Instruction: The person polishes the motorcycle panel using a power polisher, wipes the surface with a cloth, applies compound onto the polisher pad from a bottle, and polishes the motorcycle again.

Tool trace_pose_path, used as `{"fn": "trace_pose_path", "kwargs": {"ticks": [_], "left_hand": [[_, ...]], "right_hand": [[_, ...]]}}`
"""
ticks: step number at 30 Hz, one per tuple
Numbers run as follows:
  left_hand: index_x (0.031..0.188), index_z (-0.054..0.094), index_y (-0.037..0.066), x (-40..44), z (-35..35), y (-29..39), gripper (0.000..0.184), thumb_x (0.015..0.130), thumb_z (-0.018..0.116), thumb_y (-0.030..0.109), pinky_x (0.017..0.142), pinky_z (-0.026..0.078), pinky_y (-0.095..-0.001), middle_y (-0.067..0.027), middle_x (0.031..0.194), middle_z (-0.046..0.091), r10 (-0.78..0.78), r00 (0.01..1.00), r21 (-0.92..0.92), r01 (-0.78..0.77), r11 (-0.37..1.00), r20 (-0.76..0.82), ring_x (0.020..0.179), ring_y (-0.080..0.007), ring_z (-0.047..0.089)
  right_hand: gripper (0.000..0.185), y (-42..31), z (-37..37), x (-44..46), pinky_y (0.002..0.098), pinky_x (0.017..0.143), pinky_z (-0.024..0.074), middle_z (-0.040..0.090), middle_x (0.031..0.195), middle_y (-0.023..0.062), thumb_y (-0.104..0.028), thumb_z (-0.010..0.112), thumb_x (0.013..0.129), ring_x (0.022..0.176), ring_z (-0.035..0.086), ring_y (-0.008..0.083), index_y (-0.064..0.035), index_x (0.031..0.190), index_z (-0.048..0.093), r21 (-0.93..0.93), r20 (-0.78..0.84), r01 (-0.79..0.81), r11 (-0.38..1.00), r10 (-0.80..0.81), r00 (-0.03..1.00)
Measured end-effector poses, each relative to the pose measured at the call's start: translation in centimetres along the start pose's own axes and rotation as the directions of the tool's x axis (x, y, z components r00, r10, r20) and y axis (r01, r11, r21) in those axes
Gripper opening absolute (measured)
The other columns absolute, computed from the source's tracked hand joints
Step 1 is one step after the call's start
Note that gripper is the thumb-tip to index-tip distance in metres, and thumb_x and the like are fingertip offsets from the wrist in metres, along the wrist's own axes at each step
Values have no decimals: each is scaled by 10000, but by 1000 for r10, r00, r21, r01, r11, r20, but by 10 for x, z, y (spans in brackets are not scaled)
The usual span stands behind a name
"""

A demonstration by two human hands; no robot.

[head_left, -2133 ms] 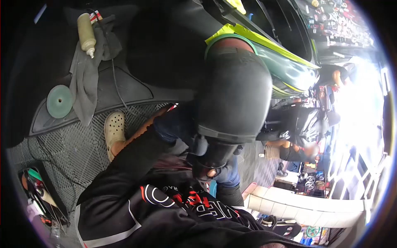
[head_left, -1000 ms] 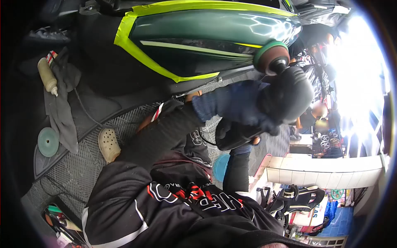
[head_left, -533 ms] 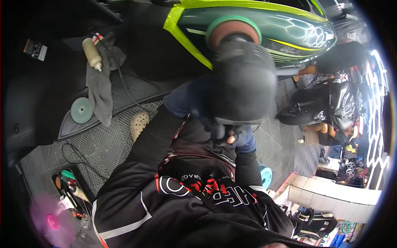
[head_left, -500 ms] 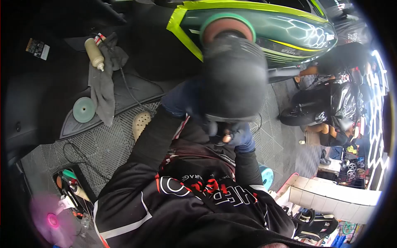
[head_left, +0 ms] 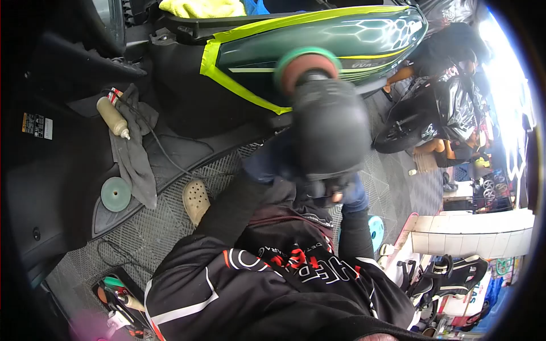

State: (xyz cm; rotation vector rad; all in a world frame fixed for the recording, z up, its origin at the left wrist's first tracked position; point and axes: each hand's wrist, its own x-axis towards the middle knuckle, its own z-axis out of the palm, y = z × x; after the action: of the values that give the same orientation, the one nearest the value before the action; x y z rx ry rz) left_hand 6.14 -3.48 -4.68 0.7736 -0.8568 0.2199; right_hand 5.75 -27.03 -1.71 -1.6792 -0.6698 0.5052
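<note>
in head view: holding polisher (head_left: 331, 128) in right hand (head_left: 343, 195), cannot tell grip of left hand (head_left: 272, 156), mostly hidden; with pad (head_left: 298, 66) over green panel (head_left: 364, 37), could snag yellow tape (head_left: 210, 58) by drifting, or overheat paint by lingering

The black footboard (head_left: 181, 149) carried 1 grey cloth (head_left: 136, 165), with a beige squeeze bottle (head_left: 112, 117) lying partly on it and a cable (head_left: 156, 138) crossing it. A round green pad (head_left: 115, 194) sat just beside the cloth. The grey ridged floor (head_left: 164, 224) held 1 well-loaded black tray (head_left: 132, 281), a loose dark cord (head_left: 122, 250) and 1 beige clog (head_left: 196, 202).
</note>
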Motion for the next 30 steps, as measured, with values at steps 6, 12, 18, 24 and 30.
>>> {"fn": "trace_pose_path", "kwargs": {"ticks": [6, 12, 18, 24, 30], "left_hand": [[1201, 664, 29, 77, 38, -9, 523, 774, 886, 234, 951, 514, -345, -67, 1131, 702, -102, 984, 205, 71, 976, 147, 1010, -167, 645], [1290, 580, 5, 32, 38, 29, 625, 803, 852, 289, 924, 548, -377, -120, 1150, 690, -232, 971, -243, 212, 947, -53, 1070, -218, 664], [1535, 266, -10, -14, 18, 61, 935, 856, 820, 315, 1017, 535, -455, -193, 1325, 587, -83, 994, -678, 113, 727, 77, 1248, -377, 585], [1559, 162, -15, -4, 10, 64, 1122, 824, 821, 520, 1135, 346, -627, -236, 1444, 466, 145, 973, -710, 27, 704, 180, 1324, -457, 497], [1548, 205, -37, 13, 15, 81, 1197, 779, 779, 678, 1086, 383, -562, -187, 1334, 523, -73, 972, -593, 195, 782, 222, 1229, -415, 537]], "right_hand": [[923, 105, -71, -76, 410, 837, 567, 675, 1121, 185, -753, 637, 826, 905, 669, 288, -27, 1381, 509, 405, -472, 54, 913, 159, 867], [1091, -58, 45, -21, 435, 964, 518, 585, 1293, 239, -659, 799, 684, 1116, 613, 324, 26, 1448, 428, 453, -53, -215, 865, 267, 962], [963, -111, 86, 16, 346, 1029, 449, 521, 1335, 187, -316, 799, 823, 1202, 538, 214, 105, 1509, 270, 198, 339, -109, 974, 37, 940], [760, -91, 90, 10, 267, 837, 494, 601, 1115, 92, -297, 761, 838, 985, 588, 119, 79, 1404, 421, 413, 397, -281, 866, 106, 911], [788, -91, 94, 4, 280, 896, 488, 591, 1206, 110, -330, 743, 868, 1055, 589, 133, 73, 1449, 395, 636, 432, -325, 700, 27, 902]]}}
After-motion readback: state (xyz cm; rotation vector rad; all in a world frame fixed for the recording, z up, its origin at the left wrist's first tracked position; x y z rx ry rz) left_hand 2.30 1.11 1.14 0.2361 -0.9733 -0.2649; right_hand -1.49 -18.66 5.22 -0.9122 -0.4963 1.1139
